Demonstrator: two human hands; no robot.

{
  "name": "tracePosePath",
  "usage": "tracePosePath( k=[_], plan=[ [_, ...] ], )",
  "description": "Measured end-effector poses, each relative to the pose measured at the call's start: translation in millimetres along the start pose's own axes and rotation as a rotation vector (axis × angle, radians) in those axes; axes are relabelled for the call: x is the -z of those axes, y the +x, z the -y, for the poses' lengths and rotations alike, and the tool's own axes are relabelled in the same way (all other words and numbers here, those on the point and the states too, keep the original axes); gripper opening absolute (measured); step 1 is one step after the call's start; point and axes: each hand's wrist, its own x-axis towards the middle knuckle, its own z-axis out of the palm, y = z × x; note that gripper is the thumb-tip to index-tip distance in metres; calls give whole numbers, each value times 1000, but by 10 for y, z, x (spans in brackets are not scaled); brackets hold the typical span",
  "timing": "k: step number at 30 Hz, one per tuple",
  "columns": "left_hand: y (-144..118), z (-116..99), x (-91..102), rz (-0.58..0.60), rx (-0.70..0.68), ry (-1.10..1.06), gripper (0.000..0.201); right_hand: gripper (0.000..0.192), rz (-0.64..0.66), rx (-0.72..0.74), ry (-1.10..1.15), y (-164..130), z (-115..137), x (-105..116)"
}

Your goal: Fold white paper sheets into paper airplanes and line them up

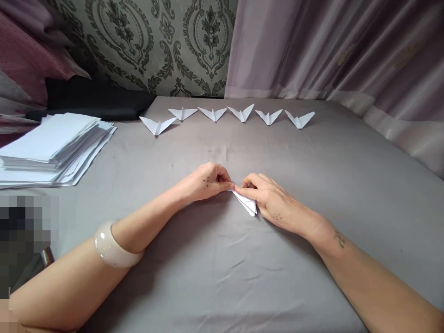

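Note:
A narrow folded piece of white paper (247, 203) is held between my two hands, just above or on the grey cloth. My left hand (211, 181) pinches its upper left tip between thumb and fingers. Gripping the same paper near that tip and along its right side is my right hand (268, 196), fingers bent and thumb close to the left thumb. The fingers partly cover the paper, and its folded layers fan out at the lower right end. A white bangle (116, 245) sits on my left forearm.
Several folded paper planes (243, 114) stand in a row across the far side of the grey cloth (222, 277). A stack of white paper (52, 143) lies at the left, with a black cloth (97, 97) behind it. Curtains (329, 51) hang at the back right.

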Motion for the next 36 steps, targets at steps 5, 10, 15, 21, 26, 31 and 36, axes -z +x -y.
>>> tracePosePath(
  k=[5,10,15,21,26,31,36],
  plan=[
    [14,-5,-25,-18,-3,18,28,44,4,-15,-64,-7,11,9],
    [0,-70,-38,-36,26,82,26,43,15,-26,-152,-34,59,58],
    [-22,-84,-19,-16,-22,63,24,41,34,-38,-145,-114,105,128],
    [-5,-16,11,33,-25,-10,27,37,52,-73,-59,-168,99,212],
    [8,-29,42,86,-38,21,27,32,34,-125,38,-169,31,239],
    [-35,-44,-1,59,-84,64,24,29,-131,-247,171,-122,-74,172],
    [-98,2,-75,-10,-126,43,23,16,-319,-512,643,-35,-125,74]
  ],
)
